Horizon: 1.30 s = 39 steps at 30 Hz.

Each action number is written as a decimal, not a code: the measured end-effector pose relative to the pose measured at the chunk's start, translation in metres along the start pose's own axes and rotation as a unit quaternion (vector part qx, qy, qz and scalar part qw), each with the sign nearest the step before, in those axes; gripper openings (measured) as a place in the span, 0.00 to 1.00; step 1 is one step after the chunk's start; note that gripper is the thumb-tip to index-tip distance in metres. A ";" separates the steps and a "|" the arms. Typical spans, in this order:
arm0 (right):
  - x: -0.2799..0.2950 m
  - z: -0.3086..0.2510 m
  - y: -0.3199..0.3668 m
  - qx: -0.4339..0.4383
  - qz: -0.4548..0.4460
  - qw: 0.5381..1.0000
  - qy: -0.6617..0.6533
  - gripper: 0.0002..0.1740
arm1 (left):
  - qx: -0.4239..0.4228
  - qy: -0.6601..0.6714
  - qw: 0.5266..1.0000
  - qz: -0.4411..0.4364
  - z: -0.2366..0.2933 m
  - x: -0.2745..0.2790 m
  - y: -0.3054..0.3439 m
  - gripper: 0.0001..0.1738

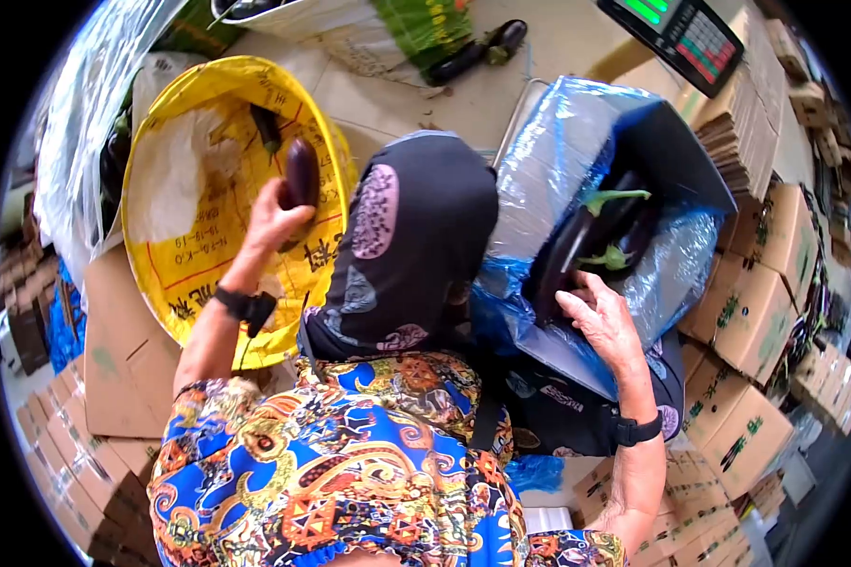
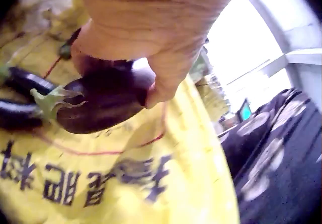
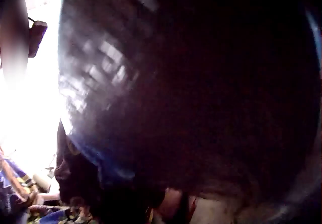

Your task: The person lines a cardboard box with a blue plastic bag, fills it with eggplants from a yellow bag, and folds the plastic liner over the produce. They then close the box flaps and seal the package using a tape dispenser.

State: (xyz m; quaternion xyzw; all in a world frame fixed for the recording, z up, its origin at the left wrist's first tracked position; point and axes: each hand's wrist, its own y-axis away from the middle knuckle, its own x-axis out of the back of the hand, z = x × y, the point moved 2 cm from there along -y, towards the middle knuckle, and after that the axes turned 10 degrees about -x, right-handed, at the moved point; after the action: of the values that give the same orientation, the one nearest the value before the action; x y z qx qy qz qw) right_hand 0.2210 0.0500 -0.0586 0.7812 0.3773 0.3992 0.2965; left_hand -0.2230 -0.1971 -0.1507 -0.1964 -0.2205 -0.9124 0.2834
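Observation:
My left hand grips a plump dark purple eggplant over the yellow-lined round basket. In the left wrist view, fingers and thumb wrap the held eggplant, its green cap facing left. Another eggplant lies on the lining behind it. On my other side, the right hand reaches into a box lined with blue plastic, its loosely bent fingers right at the lower end of a long eggplant. A second eggplant with a green cap lies beside that one. The right wrist view is mostly dark.
Between basket and box is my knee in dark patterned cloth. Two eggplants lie on the floor ahead. A scale with a green display stands at upper right, above stacked flat cardboard. Printed cartons line the right side.

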 end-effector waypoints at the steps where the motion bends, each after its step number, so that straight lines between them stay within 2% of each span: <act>1: 0.006 0.005 0.001 -0.003 -0.001 1.000 -0.007 0.34 | -0.037 0.055 0.998 -0.013 0.032 0.010 -0.006 0.35; 3: 0.015 0.006 0.006 0.005 0.006 1.000 -0.002 0.31 | -0.195 -0.009 0.981 -0.025 0.114 0.020 -0.018 0.38; 5: 0.018 0.009 0.010 0.033 0.008 0.999 0.039 0.28 | -0.332 -0.095 0.937 -0.050 0.195 0.010 -0.023 0.38; 6: 0.019 0.010 0.012 0.047 0.008 0.997 0.059 0.27 | -0.417 -0.188 0.887 -0.064 0.242 -0.001 -0.018 0.39; 7: 0.022 0.007 0.016 0.049 0.035 0.994 0.087 0.24 | -0.485 -0.197 0.847 -0.092 0.275 -0.015 -0.015 0.42; 8: 0.026 0.009 0.020 0.032 0.049 0.997 0.053 0.23 | -0.560 -0.203 0.796 -0.111 0.304 -0.031 -0.016 0.43; 10: 0.033 0.014 0.028 -0.001 0.076 0.997 -0.016 0.22 | -0.612 -0.192 0.737 -0.212 0.348 -0.066 -0.009 0.43; 11: 0.040 0.019 0.033 0.019 0.086 0.996 0.004 0.21 | -0.664 -0.159 0.682 -0.261 0.364 -0.089 -0.006 0.41; 12: 0.044 0.025 0.039 0.121 0.120 0.985 0.022 0.21 | -0.701 -0.139 0.630 -0.305 0.377 -0.112 -0.001 0.36; 14: 0.044 0.038 0.044 0.120 0.136 0.983 0.039 0.19 | -0.742 -0.152 0.541 -0.364 0.385 -0.158 0.012 0.24; 15: 0.043 0.042 0.047 0.108 0.142 0.983 0.047 0.18 | -0.751 -0.148 0.516 -0.385 0.383 -0.181 0.018 0.20; 17: 0.042 0.036 0.060 0.040 0.151 0.986 0.058 0.16 | -0.766 -0.147 0.473 -0.410 0.366 -0.226 0.020 0.18; 18: 0.039 0.023 0.067 0.027 0.154 0.987 0.043 0.14 | -0.769 -0.203 0.442 -0.414 0.356 -0.244 0.021 0.18; 20: 0.033 0.030 0.065 0.124 0.166 0.974 0.094 0.14 | -0.751 -0.291 0.384 -0.451 0.328 -0.276 0.016 0.14; 22: 0.026 0.030 0.063 0.107 0.146 0.980 0.086 0.14 | -0.746 -0.319 0.342 -0.474 0.302 -0.299 0.011 0.11; 25: 0.021 0.025 0.060 0.127 0.119 0.976 0.134 0.15 | -0.717 -0.366 0.326 -0.496 0.296 -0.313 0.016 0.10; 26: 0.022 0.021 0.061 0.129 0.106 0.976 0.141 0.15 | -0.736 -0.340 0.344 -0.474 0.292 -0.310 0.013 0.11; 28: 0.028 0.019 0.067 0.188 0.148 0.960 0.144 0.16 | -0.724 -0.332 0.364 -0.483 0.293 -0.301 0.012 0.13; 29: 0.036 0.018 0.069 0.214 0.142 0.958 0.127 0.16 | -0.732 -0.311 0.389 -0.465 0.296 -0.289 0.014 0.14; 30: 0.050 0.007 0.071 0.172 0.090 0.976 0.104 0.17 | -0.728 -0.304 0.421 -0.448 0.302 -0.278 0.018 0.13; 31: 0.062 -0.001 0.076 0.148 0.084 0.985 0.034 0.17 | -0.743 -0.307 0.438 -0.403 0.313 -0.264 0.027 0.11; 33: 0.080 0.007 0.073 0.105 0.074 0.985 -0.114 0.17 | -0.744 -0.274 0.475 -0.382 0.338 -0.238 0.045 0.09; 34: 0.092 -0.006 0.077 0.039 0.072 0.979 -0.189 0.16 | -0.737 -0.252 0.478 -0.406 0.348 -0.224 0.049 0.11; 36: 0.110 -0.009 0.075 0.044 0.109 0.961 -0.249 0.17 | -0.675 -0.165 0.506 -0.511 0.356 -0.206 0.052 0.15; 39: 0.115 0.002 0.055 0.065 0.134 0.938 -0.312 0.18 | -0.656 -0.204 0.489 -0.538 0.349 -0.203 0.049 0.16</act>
State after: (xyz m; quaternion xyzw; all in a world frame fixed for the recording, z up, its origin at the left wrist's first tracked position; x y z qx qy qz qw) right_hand 0.2877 0.1149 0.0289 0.9273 0.1832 0.1462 0.2917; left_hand 0.0426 0.0327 0.0535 -0.3491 0.3274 -0.7029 -0.5261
